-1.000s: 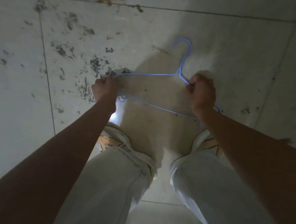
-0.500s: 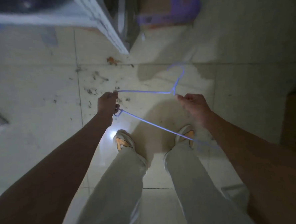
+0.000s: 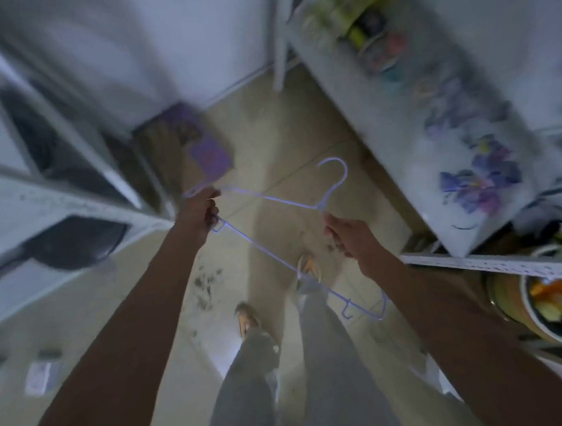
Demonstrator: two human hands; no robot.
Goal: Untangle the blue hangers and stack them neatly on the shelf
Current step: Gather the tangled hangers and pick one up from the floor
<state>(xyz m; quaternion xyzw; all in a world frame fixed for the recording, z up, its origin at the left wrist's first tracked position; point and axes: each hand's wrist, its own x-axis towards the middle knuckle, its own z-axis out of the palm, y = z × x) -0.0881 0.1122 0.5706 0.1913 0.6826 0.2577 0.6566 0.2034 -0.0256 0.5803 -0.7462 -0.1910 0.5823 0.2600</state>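
I see left hand point(image 3: 198, 211) fingers clamped on hanger point(image 3: 274, 198) corner, right hand point(image 3: 347, 236) fingers pinching neck below hook; spread between them to keep wire taut, clear of floor. Shelf point(image 3: 398, 113) right of fingers.

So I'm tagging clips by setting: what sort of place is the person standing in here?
Probably a home utility or storage corner, though the picture is blurred. A tiled floor runs between white shelving on the right that holds bowls of food, and a white unit on the left. The hands hold a blue hanger.
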